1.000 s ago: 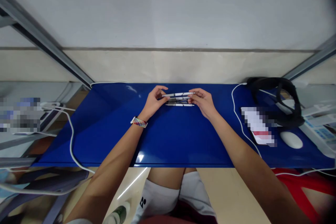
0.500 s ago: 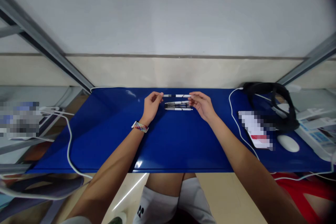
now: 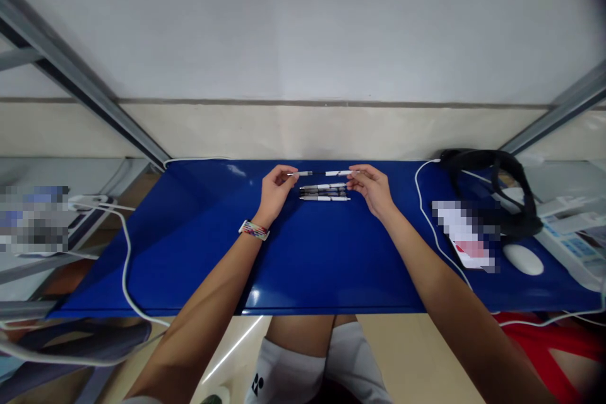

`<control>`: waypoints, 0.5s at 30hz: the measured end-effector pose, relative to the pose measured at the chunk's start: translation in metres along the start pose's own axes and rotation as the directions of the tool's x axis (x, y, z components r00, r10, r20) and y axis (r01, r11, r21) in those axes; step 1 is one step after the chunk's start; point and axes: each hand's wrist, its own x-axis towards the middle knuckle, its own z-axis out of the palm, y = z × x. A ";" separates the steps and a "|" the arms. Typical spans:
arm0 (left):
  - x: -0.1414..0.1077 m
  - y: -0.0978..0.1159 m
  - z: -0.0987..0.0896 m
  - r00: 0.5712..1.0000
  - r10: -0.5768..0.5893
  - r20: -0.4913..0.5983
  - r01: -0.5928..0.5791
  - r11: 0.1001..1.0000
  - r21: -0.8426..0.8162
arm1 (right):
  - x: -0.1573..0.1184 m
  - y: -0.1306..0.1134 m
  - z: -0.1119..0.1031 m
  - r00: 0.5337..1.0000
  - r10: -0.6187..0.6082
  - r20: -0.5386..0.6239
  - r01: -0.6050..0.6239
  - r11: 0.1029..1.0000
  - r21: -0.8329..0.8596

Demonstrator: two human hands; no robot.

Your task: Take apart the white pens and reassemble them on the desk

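A white and dark pen (image 3: 335,173) is held level between my two hands, above the far part of the blue table (image 3: 331,252). My left hand (image 3: 278,188) pinches its left end between thumb and fingers. At its right end, my right hand (image 3: 372,186) has thumb and fingertips closed on the pen. Just nearer to me, several similar pens (image 3: 324,198) lie side by side on the table, with darker ones (image 3: 324,191) between white ones.
A phone (image 3: 464,237), a white mouse (image 3: 523,259) and a black headset-like strap (image 3: 502,192) are on the right. White cables (image 3: 423,214) run at both sides. Metal posts (image 3: 137,126) flank the table, with a wall (image 3: 331,132) behind.
The held pen has shifted slightly right, and its left tip now shows past my left fingers. My hands are slightly farther apart, the right one having moved right.
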 end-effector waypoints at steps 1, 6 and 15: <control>0.000 0.000 0.000 1.000 -0.003 -0.002 0.003 1.000 -0.004 | 0.000 0.000 0.000 1.000 -0.003 -0.004 0.003 1.000 -0.006; 0.002 0.002 -0.005 0.999 -0.004 -0.032 0.004 1.000 -0.009 | 0.002 -0.001 -0.001 0.999 -0.011 -0.040 0.011 1.000 0.003; 0.003 0.000 -0.007 0.999 0.012 -0.043 -0.013 1.000 -0.023 | 0.005 -0.001 -0.005 0.997 -0.023 -0.069 0.024 1.000 0.014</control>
